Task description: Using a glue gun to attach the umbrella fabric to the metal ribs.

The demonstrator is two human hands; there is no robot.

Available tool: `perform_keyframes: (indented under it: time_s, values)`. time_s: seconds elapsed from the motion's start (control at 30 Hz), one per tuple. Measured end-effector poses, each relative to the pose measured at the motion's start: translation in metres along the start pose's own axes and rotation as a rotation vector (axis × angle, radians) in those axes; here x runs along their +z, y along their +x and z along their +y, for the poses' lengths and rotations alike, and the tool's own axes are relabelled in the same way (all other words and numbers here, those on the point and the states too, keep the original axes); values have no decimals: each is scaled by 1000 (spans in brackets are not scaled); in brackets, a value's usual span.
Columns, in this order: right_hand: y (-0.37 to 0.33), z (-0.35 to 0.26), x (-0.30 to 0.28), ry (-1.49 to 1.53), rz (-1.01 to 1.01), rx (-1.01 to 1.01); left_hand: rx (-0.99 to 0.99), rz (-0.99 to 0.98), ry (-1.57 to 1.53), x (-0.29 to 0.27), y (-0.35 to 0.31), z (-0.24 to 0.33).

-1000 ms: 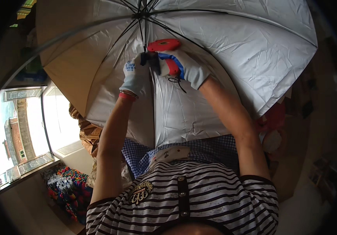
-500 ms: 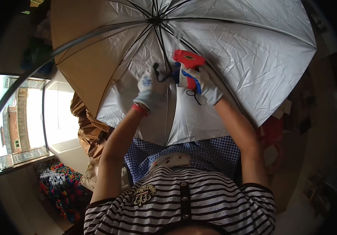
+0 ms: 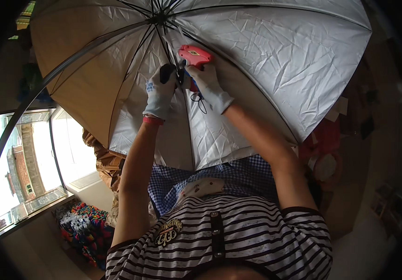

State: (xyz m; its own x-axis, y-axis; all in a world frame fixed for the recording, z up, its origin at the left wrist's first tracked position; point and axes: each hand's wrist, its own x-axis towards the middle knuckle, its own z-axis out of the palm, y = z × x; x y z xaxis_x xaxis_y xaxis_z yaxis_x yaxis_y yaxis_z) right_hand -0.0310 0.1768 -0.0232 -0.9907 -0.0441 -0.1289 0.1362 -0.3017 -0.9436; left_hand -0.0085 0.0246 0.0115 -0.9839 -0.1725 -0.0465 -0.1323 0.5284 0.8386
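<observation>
An open umbrella fills the upper view, its silver underside and black ribs turned toward me. My right hand, in a white glove, is closed around the grip of a red tagging gun. A thin clear strip stands up from the gun's top, and a black cord loop hangs below it. Beside the gun, my left hand, also gloved, is closed by a rib, holding a small black piece whose kind I cannot make out. The two hands are close together, and the left fingertips are partly hidden.
The umbrella's dark shaft runs from the hub down the left side. Brown fabric hangs at the left, above a multicoloured pile. A bright window is at far left. Blue checked cloth covers my lap.
Both hands have shifted left and slightly up, with the tagging gun moving toward the left hand. The umbrella has also shifted left and up in view. The black piece now lies against the left glove.
</observation>
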Motion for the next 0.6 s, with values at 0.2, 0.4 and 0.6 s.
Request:
perform_keyframes:
  time_s: [0.2, 0.4, 0.6]
  values:
    - [-6, -12, 9, -22, -5, 4, 152, 100, 156, 2, 18, 0]
    - [-17, -21, 3, -117, -133, 131, 90, 107, 168, 4, 17, 0]
    - [3, -12, -9, 53, -188, 140, 130, 183, 207, 10, 19, -9]
